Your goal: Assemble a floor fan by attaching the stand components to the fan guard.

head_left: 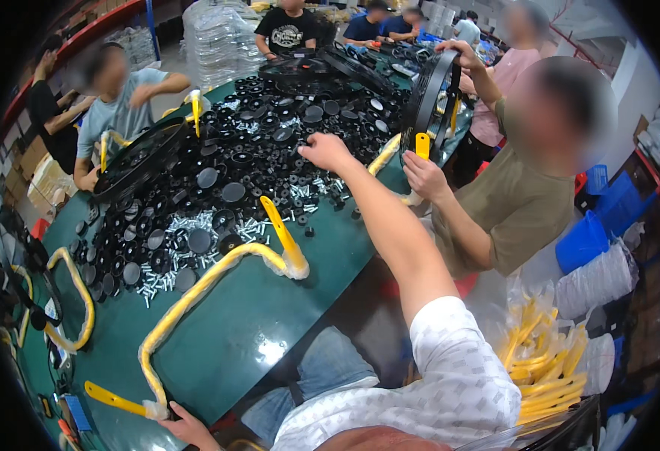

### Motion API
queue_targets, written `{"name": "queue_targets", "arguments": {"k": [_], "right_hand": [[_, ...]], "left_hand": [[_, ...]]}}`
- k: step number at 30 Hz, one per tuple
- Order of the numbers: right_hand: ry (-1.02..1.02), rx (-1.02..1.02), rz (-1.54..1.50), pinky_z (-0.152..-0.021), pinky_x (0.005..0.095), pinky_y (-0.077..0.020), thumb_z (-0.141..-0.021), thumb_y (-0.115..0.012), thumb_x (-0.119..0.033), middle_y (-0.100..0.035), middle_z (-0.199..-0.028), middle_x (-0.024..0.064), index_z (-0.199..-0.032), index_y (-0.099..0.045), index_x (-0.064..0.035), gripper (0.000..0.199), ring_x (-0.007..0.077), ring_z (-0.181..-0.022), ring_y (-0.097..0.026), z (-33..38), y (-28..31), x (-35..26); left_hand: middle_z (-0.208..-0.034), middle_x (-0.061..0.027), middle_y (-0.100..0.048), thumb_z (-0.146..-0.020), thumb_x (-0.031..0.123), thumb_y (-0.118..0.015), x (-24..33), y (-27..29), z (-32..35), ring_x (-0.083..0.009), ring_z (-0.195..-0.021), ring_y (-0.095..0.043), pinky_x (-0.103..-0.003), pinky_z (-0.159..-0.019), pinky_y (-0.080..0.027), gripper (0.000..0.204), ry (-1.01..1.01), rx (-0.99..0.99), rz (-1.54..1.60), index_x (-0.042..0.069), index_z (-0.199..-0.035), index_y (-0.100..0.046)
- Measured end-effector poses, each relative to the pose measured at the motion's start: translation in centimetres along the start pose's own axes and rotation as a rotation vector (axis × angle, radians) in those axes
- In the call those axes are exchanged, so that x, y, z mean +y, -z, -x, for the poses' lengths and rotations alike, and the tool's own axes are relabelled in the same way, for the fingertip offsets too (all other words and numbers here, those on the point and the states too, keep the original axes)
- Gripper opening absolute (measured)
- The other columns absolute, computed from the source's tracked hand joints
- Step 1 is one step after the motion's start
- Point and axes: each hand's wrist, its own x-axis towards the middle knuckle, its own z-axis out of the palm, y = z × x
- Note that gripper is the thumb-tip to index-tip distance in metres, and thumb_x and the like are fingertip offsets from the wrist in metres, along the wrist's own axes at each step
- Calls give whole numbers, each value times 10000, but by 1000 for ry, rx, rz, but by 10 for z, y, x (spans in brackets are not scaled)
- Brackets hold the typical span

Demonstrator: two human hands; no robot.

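My right hand point(326, 152) reaches far across the green table point(270, 316) and rests fingers-down on a big pile of black round caps and discs point(232, 165). Whether it holds a piece is hidden by the fingers. My left hand point(188, 428), at the near table edge, grips the plastic-wrapped lower end of a long yellow bent bar point(194, 289). The bar curves up over the table to a flat yellow tip point(279, 222) beside the pile.
Silver screws point(194, 252) lie scattered among the black parts. A person in an olive shirt on the right holds a black ring frame point(429, 94). Another person on the left holds a black ring frame point(138, 158). A second yellow bar point(81, 301) lies left. Bagged yellow parts point(544, 361) sit lower right.
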Motion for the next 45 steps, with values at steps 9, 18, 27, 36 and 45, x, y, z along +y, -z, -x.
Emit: {"name": "queue_targets", "arguments": {"k": [9,18,27,36,45], "right_hand": [[-10,-172,-555,-877,346,-506,-843,-679,-427,-681,-1068,186,-1224,-587,23,597,255,-991,-659,78,-42,-18],[51,0,-265,-894,374,-496,-826,-659,-419,-683,-1057,185,-1180,-616,10,557,312,-1019,-648,-7,-18,-41],[67,42,-216,-903,387,-494,-815,-673,-386,-664,-1100,200,-1201,-605,10,557,326,-1047,-634,-7,-38,-52],[334,631,-133,-897,439,-454,-808,-693,-251,-605,-1120,161,-1190,-579,-10,465,337,-1042,-575,-5,-23,-57],[394,596,25,-990,490,-382,-800,-704,-349,-502,-1303,210,-1289,-505,-5,631,378,-1220,-449,-38,-40,-52]], "left_hand": [[-1248,-324,-528,-946,321,-579,-16,-20,5,-453,-1140,-524,-460,-948,-421,625,160,-91,319,-101,-1353,-362],[-1249,-330,-526,-944,287,-581,-9,-17,1,-457,-1150,-521,-459,-954,-423,618,151,-72,342,-119,-1349,-352],[-1250,-332,-525,-943,269,-580,-5,-13,1,-460,-1153,-519,-457,-958,-422,612,162,-88,354,-115,-1357,-346],[-1267,-331,-514,-944,270,-580,-9,-18,3,-459,-1164,-511,-462,-964,-414,623,185,-95,359,-113,-1368,-330],[-1278,-316,-514,-947,249,-578,-9,-21,4,-442,-1176,-510,-451,-974,-406,623,192,-89,306,-116,-1376,-312]]}}
